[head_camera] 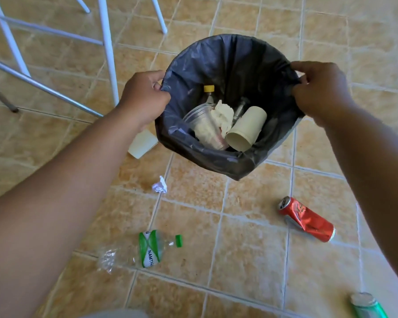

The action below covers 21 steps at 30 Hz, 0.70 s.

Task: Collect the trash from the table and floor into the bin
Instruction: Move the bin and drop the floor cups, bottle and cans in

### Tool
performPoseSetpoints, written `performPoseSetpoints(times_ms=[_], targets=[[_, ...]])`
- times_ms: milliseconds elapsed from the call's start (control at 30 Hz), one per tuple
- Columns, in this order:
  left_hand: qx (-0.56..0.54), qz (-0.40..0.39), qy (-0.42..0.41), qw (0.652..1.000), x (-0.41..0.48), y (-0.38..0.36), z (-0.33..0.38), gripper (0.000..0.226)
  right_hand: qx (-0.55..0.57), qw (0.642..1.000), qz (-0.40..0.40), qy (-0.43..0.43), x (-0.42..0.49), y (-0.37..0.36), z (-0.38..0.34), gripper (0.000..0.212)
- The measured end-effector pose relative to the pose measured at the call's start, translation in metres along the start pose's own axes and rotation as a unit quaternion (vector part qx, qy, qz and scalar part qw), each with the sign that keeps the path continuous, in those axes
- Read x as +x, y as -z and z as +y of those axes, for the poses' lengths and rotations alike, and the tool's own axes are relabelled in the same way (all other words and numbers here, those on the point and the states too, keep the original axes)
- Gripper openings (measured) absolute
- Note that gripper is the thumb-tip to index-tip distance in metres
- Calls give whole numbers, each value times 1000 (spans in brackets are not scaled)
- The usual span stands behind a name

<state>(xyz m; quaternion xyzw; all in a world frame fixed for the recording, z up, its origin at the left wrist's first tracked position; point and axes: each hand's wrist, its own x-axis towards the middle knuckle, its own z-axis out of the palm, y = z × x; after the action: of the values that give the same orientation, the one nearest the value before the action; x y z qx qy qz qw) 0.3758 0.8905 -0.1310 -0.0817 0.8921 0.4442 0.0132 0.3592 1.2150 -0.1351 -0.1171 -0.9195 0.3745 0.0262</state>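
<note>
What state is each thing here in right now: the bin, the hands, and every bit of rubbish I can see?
Black-lined bin: open, partly filled.
Left hand: pinching the liner rim.
Right hand: pinching the liner rim.
Cream paper cup in the bin: on its side.
Clear plastic cup: in the bin, tipped.
Red drink can: dented, lying on the floor.
Green-labelled clear bottle: crushed, capped, on the floor.
White paper wad: crumpled, on the floor.
</note>
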Motion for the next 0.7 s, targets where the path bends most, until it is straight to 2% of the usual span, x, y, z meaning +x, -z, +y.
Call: performPoseSetpoints(times_ms=[67, 267, 433, 567, 700], targets=[[-1, 19, 2, 1000, -4, -4, -2, 61, -3, 1000, 4, -2, -5, -2, 0, 52], [13, 61, -6, 998, -1, -8, -7, 59, -81, 993, 21, 80, -13, -8, 1, 49], [60, 99, -56, 992, 5, -15, -15, 43, -167, 978, 15, 124, -15, -14, 4, 38], [133, 71, -78, 986, 1, -20, -23, 52, -201, 971, 13, 127, -22, -15, 8, 50], [139, 3, -100, 985, 0, -19, -26, 71, -223, 962, -25, 156, -19, -14, 6, 72]])
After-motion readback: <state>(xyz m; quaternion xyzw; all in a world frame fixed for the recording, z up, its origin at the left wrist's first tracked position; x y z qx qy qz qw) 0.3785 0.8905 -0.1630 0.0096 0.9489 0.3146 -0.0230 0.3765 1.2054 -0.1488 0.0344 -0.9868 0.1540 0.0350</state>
